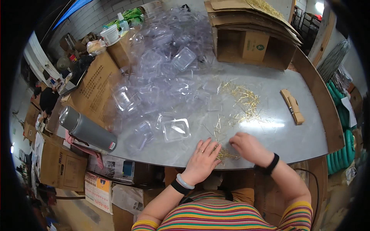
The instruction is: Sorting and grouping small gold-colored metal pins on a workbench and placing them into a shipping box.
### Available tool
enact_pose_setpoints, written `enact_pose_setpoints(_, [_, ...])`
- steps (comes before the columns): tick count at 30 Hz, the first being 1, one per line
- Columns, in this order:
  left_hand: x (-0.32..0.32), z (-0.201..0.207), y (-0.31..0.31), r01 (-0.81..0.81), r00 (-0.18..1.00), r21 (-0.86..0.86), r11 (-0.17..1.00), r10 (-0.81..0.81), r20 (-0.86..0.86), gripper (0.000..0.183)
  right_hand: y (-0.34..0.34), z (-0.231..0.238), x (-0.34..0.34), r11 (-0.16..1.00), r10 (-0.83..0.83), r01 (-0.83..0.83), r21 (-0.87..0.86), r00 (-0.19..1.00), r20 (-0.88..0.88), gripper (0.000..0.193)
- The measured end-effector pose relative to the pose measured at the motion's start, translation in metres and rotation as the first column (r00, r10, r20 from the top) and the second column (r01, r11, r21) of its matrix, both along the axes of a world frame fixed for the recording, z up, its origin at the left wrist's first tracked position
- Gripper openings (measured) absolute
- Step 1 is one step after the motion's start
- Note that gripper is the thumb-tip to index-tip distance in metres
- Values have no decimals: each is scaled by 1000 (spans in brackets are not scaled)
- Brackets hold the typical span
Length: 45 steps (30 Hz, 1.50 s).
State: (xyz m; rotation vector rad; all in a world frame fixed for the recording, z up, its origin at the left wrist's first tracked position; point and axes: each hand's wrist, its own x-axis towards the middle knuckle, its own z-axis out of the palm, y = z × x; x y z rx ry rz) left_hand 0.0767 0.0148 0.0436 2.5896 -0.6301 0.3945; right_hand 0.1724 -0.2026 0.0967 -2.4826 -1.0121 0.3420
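Note:
At the table's front edge, my left hand (202,159) lies flat, fingers spread and palm down. Its fingertips rest beside a small bunch of thin gold-coloured metal pins (226,154), partly covering it. Just right of that bunch is my right hand (252,148), its fingers curled together in a pinch; whatever they hold, if anything, is hidden. Beyond the hands, a looser scatter of the same gold pins (248,104) spreads over the grey tabletop (269,142). A clear plastic clamshell box (176,129) sits left of them, in front of a big heap of clear plastic boxes (165,65).
A grey bottle (90,131) stands at the left, by a cardboard box (92,88). A folded cardboard piece (292,107) lies at the right. An open cardboard box (231,46) with flattened sheets on top stands at the back. A cardboard wall (323,100) lines the right edge.

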Motion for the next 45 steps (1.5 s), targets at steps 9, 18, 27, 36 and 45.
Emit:
enact_pose_setpoints(9, [0, -2, 0, -15, 999, -35, 999, 17, 46, 53, 63, -25, 59, 982, -62, -4, 188, 938, 342, 22])
enact_pose_setpoints(18, [-2, 1, 3, -25, 998, -85, 996, 30, 57, 60, 44, -6, 39, 979, 182, -195, 54, 966, 181, 30])
enact_pose_setpoints(27, [-3, 3, 1, -81, 995, -126, 989, 87, 48, 68, 78, -11, 64, 920, 389, -342, -191, 739, 550, 39])
enact_pose_setpoints(36, [-2, -3, -2, -187, 982, -104, 977, 187, -15, 85, 23, 6, 20, 949, 316, -313, -47, 925, 211, 42])
enact_pose_setpoints(45, [3, -6, 3, -95, 995, 19, 995, 95, -31, 80, 20, 9, 15, 917, 398, -399, -13, 912, 94, 51])
